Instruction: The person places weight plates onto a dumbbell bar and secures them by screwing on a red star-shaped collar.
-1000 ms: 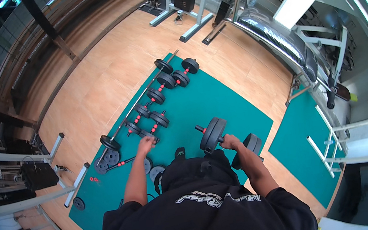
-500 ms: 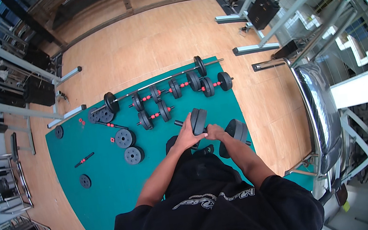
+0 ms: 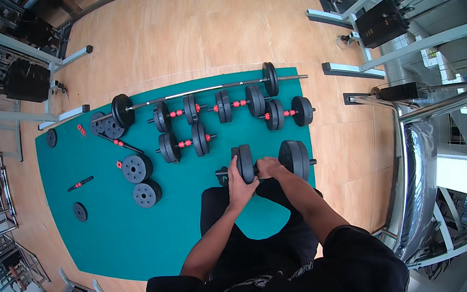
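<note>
A black dumbbell (image 3: 295, 160) lies sideways in front of my knees, plates at both ends and a threaded bar end sticking out on the left. My right hand (image 3: 269, 166) is closed round its handle between the plates. Against the left-hand plates (image 3: 246, 163) my left hand (image 3: 242, 186) presses, fingers along their near side and gripping them. Just left of these plates is a small dark part (image 3: 222, 175), partly hidden, whose kind I cannot make out.
On the green mat (image 3: 197, 229) stand several dumbbells with red collars (image 3: 184, 143) and a long barbell (image 3: 196, 94). Loose weight plates (image 3: 137, 168), a short bar (image 3: 80, 183) and red collars (image 3: 81, 130) lie left. A padded bench (image 3: 420, 179) and gym machines flank the mat.
The dumbbell has gone from slanting to nearly level, with both hands still on it. My view has shifted, and my legs now show more, bent below the dumbbell.
</note>
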`<state>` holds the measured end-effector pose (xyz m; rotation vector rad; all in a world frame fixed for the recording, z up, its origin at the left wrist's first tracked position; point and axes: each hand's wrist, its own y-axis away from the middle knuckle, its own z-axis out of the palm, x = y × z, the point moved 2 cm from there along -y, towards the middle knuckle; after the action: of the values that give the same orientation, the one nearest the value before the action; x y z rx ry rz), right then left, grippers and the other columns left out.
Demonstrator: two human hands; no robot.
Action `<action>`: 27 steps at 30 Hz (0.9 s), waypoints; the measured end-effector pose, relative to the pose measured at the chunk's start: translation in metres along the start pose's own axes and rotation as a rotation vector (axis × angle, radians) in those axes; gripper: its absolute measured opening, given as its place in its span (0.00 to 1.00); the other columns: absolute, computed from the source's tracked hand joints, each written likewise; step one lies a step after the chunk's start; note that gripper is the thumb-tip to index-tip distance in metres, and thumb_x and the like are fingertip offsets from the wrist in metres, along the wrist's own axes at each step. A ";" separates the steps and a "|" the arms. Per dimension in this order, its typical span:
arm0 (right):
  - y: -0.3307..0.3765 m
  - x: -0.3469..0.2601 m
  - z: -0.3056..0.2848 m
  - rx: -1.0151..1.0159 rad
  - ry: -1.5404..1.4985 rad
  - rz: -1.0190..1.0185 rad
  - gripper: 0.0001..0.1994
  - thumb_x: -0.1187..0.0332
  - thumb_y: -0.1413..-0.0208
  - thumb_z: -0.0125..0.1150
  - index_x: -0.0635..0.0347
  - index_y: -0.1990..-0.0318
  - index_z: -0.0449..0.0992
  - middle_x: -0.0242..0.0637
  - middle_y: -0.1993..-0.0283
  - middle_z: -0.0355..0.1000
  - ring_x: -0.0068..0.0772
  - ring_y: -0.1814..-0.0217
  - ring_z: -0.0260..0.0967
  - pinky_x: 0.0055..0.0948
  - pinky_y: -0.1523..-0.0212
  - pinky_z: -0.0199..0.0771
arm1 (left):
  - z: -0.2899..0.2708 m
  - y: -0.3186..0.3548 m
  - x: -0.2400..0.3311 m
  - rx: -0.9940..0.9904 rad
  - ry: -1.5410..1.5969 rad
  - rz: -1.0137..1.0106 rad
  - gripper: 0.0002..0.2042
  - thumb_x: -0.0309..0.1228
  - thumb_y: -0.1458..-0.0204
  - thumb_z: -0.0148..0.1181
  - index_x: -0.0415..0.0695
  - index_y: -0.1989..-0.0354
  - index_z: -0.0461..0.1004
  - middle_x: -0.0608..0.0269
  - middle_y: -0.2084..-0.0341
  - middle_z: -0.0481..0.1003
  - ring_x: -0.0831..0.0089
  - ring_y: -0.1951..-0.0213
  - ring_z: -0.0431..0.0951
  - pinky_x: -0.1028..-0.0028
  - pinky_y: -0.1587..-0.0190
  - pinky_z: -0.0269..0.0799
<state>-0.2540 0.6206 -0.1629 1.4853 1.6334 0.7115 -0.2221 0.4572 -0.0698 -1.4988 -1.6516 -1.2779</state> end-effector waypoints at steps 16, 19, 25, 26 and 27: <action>-0.367 0.061 0.134 -0.258 0.011 -0.030 0.31 0.47 0.49 0.62 0.55 0.40 0.69 0.48 0.34 0.61 0.49 0.30 0.56 0.43 0.35 0.64 | 0.140 -0.164 -0.319 0.112 -0.012 -0.227 0.48 0.27 0.63 0.71 0.47 0.32 0.46 0.34 0.43 0.64 0.38 0.44 0.68 0.51 0.43 0.69; -0.398 0.074 0.147 -0.179 0.075 -0.097 0.31 0.48 0.49 0.63 0.56 0.41 0.70 0.49 0.36 0.63 0.48 0.31 0.59 0.42 0.37 0.67 | 0.162 -0.177 -0.335 0.223 -0.012 -0.210 0.47 0.26 0.63 0.71 0.47 0.34 0.47 0.34 0.48 0.68 0.37 0.48 0.72 0.51 0.46 0.70; -0.401 0.055 0.125 -0.210 0.079 -0.189 0.25 0.52 0.48 0.64 0.59 0.47 0.75 0.48 0.45 0.73 0.48 0.41 0.70 0.41 0.42 0.72 | 0.152 -0.189 -0.335 0.323 0.033 -0.276 0.44 0.25 0.62 0.72 0.46 0.36 0.50 0.38 0.52 0.71 0.40 0.48 0.73 0.51 0.47 0.70; -0.408 0.062 0.119 -0.205 0.121 -0.227 0.26 0.51 0.49 0.64 0.58 0.47 0.75 0.48 0.45 0.73 0.48 0.41 0.71 0.42 0.42 0.72 | 0.158 -0.194 -0.329 0.376 -0.086 -0.233 0.43 0.26 0.61 0.72 0.46 0.36 0.51 0.38 0.48 0.67 0.40 0.44 0.68 0.48 0.45 0.67; -0.415 0.074 0.113 -0.192 0.152 -0.255 0.26 0.51 0.50 0.65 0.57 0.47 0.75 0.48 0.46 0.74 0.48 0.42 0.71 0.42 0.43 0.73 | 0.166 -0.203 -0.318 0.416 -0.205 -0.177 0.43 0.28 0.61 0.72 0.45 0.36 0.52 0.38 0.44 0.64 0.41 0.40 0.64 0.45 0.43 0.64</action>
<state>-0.3791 0.6184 -0.5805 1.0860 1.7744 0.8268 -0.3172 0.4897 -0.4696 -1.2809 -2.0704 -0.8117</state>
